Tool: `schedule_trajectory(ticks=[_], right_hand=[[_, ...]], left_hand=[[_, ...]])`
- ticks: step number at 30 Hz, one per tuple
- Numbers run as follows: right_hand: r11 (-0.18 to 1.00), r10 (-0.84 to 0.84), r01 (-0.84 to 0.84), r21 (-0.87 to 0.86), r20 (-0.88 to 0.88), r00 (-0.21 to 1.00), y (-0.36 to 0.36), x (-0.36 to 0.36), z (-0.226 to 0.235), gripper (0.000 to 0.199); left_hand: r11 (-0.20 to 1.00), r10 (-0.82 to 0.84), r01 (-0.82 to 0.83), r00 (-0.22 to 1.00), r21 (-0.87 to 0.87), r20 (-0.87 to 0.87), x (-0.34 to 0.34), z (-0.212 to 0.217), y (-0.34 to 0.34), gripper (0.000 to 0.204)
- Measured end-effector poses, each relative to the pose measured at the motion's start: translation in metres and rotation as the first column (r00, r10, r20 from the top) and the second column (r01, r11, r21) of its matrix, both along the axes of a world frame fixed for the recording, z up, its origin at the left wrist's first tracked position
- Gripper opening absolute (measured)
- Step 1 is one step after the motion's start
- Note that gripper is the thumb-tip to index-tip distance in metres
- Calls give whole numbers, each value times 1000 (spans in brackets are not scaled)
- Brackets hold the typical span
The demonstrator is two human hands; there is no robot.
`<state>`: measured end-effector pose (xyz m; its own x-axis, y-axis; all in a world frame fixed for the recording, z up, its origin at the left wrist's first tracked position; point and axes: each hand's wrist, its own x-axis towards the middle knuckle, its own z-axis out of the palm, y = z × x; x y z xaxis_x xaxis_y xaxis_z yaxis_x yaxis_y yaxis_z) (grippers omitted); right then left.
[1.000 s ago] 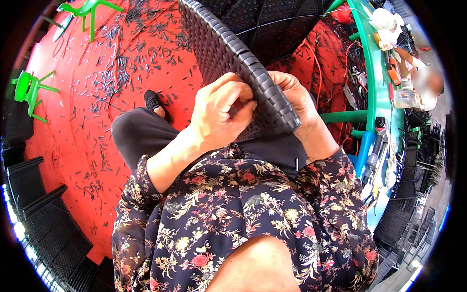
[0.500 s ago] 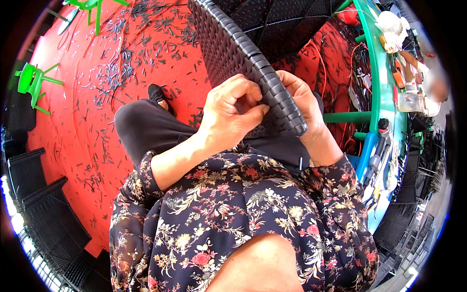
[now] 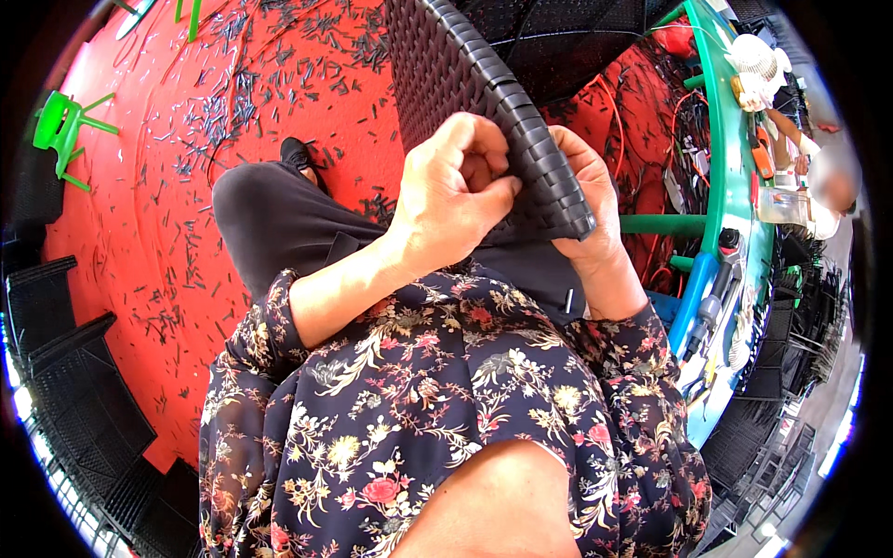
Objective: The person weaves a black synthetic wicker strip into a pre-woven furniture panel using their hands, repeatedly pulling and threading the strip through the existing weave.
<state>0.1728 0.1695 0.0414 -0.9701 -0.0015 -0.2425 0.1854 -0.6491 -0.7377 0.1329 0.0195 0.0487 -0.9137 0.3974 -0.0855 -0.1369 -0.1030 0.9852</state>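
Observation:
A dark plastic wicker panel, its thick edge wrapped in flat black strips, slants down toward my lap. My left hand is closed at the panel's near side. Its fingers are curled in and its thumb presses close to the wrapped edge; whatever lies in the pinch is hidden. On the other side, my right hand grips the panel near its lower corner, with part of its fingers behind the edge.
Black strip scraps litter the red floor. A green-framed table at my right carries a blue-and-grey tool and other items. A person sits beyond it. A green chair stands far left, with black wicker pieces nearer.
The panel's lower corner has shifted slightly up and right. My left hand has moved a little up and right along with it, still closed; my right hand keeps its grip.

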Motion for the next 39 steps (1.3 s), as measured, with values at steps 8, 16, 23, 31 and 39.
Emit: schedule_trajectory(ticks=[8, 16, 23, 31, 39], right_hand=[[1000, 6, -6, 7, -56, 998, 4, -4, 4, 15], [984, -8, 22, 178, -78, 997, 3, 0, 6, 15], [977, 46, -31, 213, -67, 997, 6, 5, 4, 16], [912, 125, -97, 398, -45, 991, 11, 2, 19, 13], [971, 208, -204, 128, -23, 978, 19, -2, 7, 14]], left_hand=[[988, -67, 37, 979, -153, -192, -8, 12, -1, 13], [996, -31, 26, 998, -91, -60, 2, 13, 2, 14], [989, -87, 67, 985, -135, -150, -1, 13, -2, 16], [980, 21, -141, 779, -142, -627, 0, 5, 10, 21], [977, 21, -144, 792, -154, -610, 2, 6, 7, 21]])
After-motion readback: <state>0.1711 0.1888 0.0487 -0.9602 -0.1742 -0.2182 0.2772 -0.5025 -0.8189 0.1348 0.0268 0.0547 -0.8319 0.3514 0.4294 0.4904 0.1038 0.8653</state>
